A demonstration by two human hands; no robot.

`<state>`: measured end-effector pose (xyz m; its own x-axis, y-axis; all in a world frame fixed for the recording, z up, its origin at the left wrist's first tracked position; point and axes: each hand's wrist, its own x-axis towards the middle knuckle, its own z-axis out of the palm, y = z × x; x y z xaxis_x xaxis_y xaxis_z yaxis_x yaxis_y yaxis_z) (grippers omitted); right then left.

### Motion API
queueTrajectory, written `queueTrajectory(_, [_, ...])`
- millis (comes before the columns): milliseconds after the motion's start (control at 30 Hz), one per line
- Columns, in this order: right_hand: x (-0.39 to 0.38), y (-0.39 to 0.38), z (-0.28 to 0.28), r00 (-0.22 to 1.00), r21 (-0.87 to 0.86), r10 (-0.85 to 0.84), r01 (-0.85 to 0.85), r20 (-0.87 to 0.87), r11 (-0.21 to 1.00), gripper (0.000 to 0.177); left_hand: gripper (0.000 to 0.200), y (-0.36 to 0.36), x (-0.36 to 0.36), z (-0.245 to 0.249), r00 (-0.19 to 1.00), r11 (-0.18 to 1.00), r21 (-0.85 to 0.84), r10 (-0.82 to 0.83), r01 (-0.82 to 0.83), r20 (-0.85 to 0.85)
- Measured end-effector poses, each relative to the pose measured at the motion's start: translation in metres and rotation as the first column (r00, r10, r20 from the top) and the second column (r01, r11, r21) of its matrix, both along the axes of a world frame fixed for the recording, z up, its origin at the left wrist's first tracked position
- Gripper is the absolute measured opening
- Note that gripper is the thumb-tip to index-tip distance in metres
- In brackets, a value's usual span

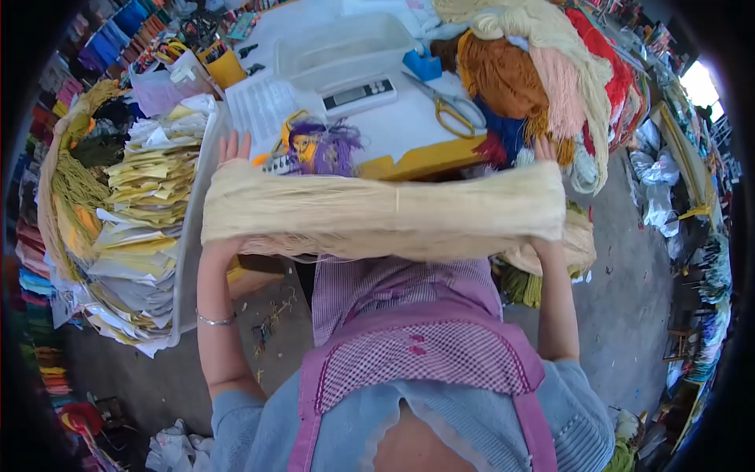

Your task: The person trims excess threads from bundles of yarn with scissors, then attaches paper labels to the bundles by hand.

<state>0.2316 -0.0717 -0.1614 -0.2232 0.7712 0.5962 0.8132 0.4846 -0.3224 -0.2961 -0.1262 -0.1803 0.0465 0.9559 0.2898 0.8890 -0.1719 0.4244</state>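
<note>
Cream yarn hank [385, 211] looped over left hand [233, 152], right hand [544, 149]; grip open

The frame is lit by bright, diffuse daylight. A blown-out opening [698, 82] is recorded at the upper right. Shadows are kept soft; the deepest is cast under the table [409, 130], whose white top is nearly overexposed. The skein [377, 208] at centre is rendered sharp. Heavy fisheye bending and black vignetting are seen at the edges, where detail is softened.
</note>
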Motion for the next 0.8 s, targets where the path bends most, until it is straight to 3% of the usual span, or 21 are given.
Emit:
queueTrajectory(33, [-0.004, 0.003, -0.015, 0.993, -0.084, 0.041, -0.051, -0.108, 0.995, 0.068, 0.048, -0.003, -0.022, -0.015, 0.979, 0.988, -0.075, 0.119, -0.133, -0.168])
queueTrajectory(67, [-0.007, 0.008, -0.027, 0.974, -0.154, 0.070, -0.104, -0.214, 0.983, 0.070, 0.043, -0.002, -0.025, -0.003, 0.957, 0.974, -0.199, 0.154, -0.105, 0.248])
queueTrajectory(100, [-0.019, 0.006, -0.022, 0.991, -0.119, 0.113, -0.122, -0.076, 0.985, 0.071, 0.043, -0.002, -0.034, -0.029, 0.625, 0.906, -0.414, 0.274, 0.087, 0.731])
queueTrajectory(167, [-0.044, -0.004, -0.003, 0.972, -0.181, 0.175, -0.203, -0.158, 0.962, 0.071, 0.048, -0.030, 0.040, 0.016, 0.885, 0.887, -0.460, 0.182, 0.040, 0.429])
queueTrajectory(200, [-0.051, -0.008, 0.000, 0.968, -0.211, 0.186, -0.219, -0.166, 0.953, 0.076, 0.052, -0.031, 0.082, 0.003, 0.990, 0.934, -0.356, 0.013, 0.039, 0.143])
queueTrajectory(233, [-0.047, -0.010, -0.019, 0.958, -0.221, 0.276, -0.285, -0.071, 0.933, 0.076, 0.055, -0.031, 0.109, -0.010, 0.976, 0.963, -0.257, -0.133, 0.085, -0.175])
queueTrajectory(267, [-0.038, -0.013, -0.039, 0.936, -0.236, 0.352, -0.338, 0.023, 0.911, 0.076, 0.059, -0.028, 0.127, -0.003, 0.969, 0.950, -0.193, -0.238, 0.246, 0.063])
queueTrajectory(300, [-0.027, -0.023, -0.044, 0.858, -0.377, 0.509, -0.451, 0.068, 0.809, 0.065, 0.069, -0.028, 0.119, -0.008, 0.945, 0.910, -0.256, -0.307, 0.325, 0.108])
queueTrajectory(367, [-0.036, -0.038, -0.004, 0.732, -0.814, 0.663, -0.477, -0.159, 0.331, 0.047, 0.081, -0.029, 0.110, -0.005, 0.916, 0.857, -0.323, -0.365, 0.401, 0.168])
queueTrajectory(433, [-0.038, -0.021, -0.006, 0.535, -0.841, 0.795, -0.538, -0.286, 0.059, 0.037, 0.104, -0.025, 0.108, 0.030, 0.741, 0.732, -0.380, -0.250, 0.566, 0.623])
queueTrajectory(467, [-0.040, -0.014, 0.008, 0.605, -0.855, 0.702, -0.519, -0.375, -0.010, 0.035, 0.122, -0.026, 0.112, 0.034, 0.570, 0.745, -0.231, -0.235, 0.626, 0.788])
queueTrajectory(500, [-0.049, -0.003, 0.019, 0.712, -0.767, 0.587, -0.601, -0.386, 0.224, 0.030, 0.124, -0.025, 0.113, 0.029, 0.420, 0.761, -0.068, -0.278, 0.645, 0.864])
queueTrajectory(533, [-0.061, 0.008, 0.022, 0.816, -0.594, 0.459, -0.573, -0.351, 0.565, 0.027, 0.126, -0.019, 0.125, 0.037, 0.255, 0.763, 0.099, -0.332, 0.639, 0.908])
queueTrajectory(567, [-0.063, 0.031, 0.008, 0.894, -0.378, 0.343, -0.435, -0.287, 0.818, 0.026, 0.122, -0.020, 0.141, 0.049, 0.149, 0.818, 0.127, -0.251, 0.560, 0.956])
queueTrajectory(600, [-0.066, 0.059, -0.006, 0.950, -0.135, 0.214, -0.249, -0.228, 0.959, 0.027, 0.119, -0.019, 0.166, 0.075, 0.030, 0.868, 0.153, -0.190, 0.472, 0.981])
queueTrajectory(633, [-0.068, 0.081, -0.009, 0.983, 0.044, 0.122, -0.117, -0.135, 0.992, 0.027, 0.117, -0.015, 0.171, 0.078, 0.003, 0.903, 0.118, -0.131, 0.412, 0.991])
queueTrajectory(667, [-0.066, 0.103, -0.015, 0.985, 0.056, 0.116, -0.109, -0.129, 0.992, 0.027, 0.116, -0.011, 0.176, 0.081, -0.030, 0.933, 0.082, -0.076, 0.351, 0.997])
queueTrajectory(733, [-0.069, 0.133, -0.026, 0.997, 0.166, -0.023, 0.011, 0.074, 0.986, 0.027, 0.111, -0.005, 0.171, 0.057, -0.322, 0.849, 0.378, -0.265, 0.369, 0.909])
queueTrajectory(767, [-0.069, 0.139, -0.029, 0.997, 0.166, -0.013, 0.000, 0.072, 0.986, 0.027, 0.111, -0.005, 0.167, 0.051, -0.454, 0.787, 0.515, -0.342, 0.339, 0.822])
queueTrajectory(800, [-0.069, 0.147, -0.028, 0.989, -0.006, 0.033, -0.033, 0.143, 0.999, 0.024, 0.124, -0.007, 0.173, 0.056, -0.505, 0.897, 0.349, -0.177, 0.270, 0.845])
